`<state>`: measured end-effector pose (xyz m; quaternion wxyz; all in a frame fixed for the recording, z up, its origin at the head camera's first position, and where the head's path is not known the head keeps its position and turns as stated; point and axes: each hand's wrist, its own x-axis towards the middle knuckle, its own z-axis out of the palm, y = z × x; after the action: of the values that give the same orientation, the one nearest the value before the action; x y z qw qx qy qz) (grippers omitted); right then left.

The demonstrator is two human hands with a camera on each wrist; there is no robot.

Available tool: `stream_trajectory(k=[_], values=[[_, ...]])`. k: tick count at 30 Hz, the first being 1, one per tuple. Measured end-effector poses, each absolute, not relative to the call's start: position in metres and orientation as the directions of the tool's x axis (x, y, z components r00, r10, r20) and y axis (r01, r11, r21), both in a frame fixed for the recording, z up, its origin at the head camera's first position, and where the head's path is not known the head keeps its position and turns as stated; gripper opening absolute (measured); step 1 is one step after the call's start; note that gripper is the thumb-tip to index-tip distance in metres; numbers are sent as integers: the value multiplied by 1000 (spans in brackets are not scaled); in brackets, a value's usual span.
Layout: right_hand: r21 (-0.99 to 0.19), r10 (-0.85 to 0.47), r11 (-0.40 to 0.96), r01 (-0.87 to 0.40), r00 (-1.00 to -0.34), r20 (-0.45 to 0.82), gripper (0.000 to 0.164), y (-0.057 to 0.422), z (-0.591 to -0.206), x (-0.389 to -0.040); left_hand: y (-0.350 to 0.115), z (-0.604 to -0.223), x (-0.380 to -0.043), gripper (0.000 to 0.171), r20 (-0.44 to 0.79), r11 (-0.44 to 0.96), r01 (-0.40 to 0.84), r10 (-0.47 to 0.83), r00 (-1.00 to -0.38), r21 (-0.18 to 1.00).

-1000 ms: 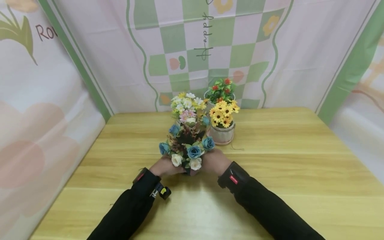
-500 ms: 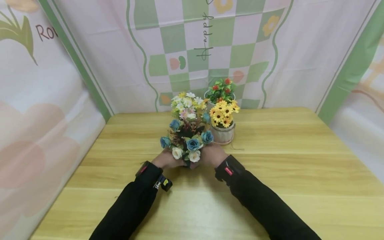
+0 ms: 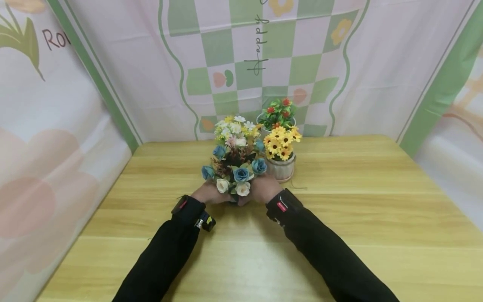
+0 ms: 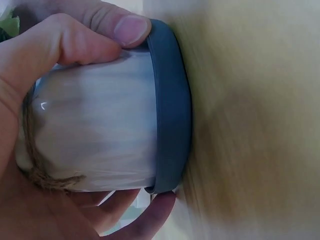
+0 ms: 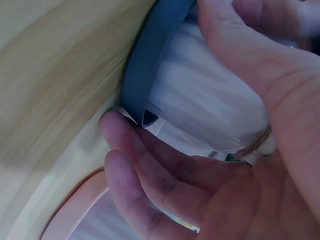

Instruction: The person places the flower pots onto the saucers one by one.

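Note:
Both hands hold one flowerpot (image 4: 100,125) between them, pale, tied with twine round its top and set in a dark blue saucer (image 4: 172,110). Blue and white artificial roses (image 3: 241,174) rise from it and hide the pot in the head view. My left hand (image 3: 211,193) grips the left side, thumb near the saucer's rim and a fingertip under the saucer's edge. On the other side, my right hand (image 3: 266,189) curls round the pot, with a fingertip by the saucer's edge in the right wrist view. The saucer sits at or just above the tabletop; which, I cannot tell.
Close to the right hand stands a pot of yellow daisies (image 3: 279,144) on a pink saucer (image 5: 80,200). Behind it is a pot with red flowers (image 3: 279,115). White and yellow flowers (image 3: 235,128) stand behind the roses on the wooden table (image 3: 358,201). A curtain hangs behind.
Both hands have moved the rose pot away from me, toward the pots at the back. The roses now cover more of the pink flowers behind them. The other pots have not moved.

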<state>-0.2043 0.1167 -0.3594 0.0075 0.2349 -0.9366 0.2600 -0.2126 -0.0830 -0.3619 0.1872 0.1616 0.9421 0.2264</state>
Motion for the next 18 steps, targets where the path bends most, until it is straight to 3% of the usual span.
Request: stream_trajectory(k=[5, 14, 18], values=[[-484, -427, 762, -430, -896, 125, 97, 114, -359, -210, -83, -362, -221, 73, -310, 870, 207, 368, -877, 447], [-505, -410, 770, -390, -909, 76, 92, 108, -355, -221, -83, -361, -237, 78, -213, 829, 281, 423, -881, 484], [-471, -367, 822, -320, -930, -10, 86, 106, -352, -225, -83, -361, -243, 76, -284, 862, 202, 362, -888, 466]])
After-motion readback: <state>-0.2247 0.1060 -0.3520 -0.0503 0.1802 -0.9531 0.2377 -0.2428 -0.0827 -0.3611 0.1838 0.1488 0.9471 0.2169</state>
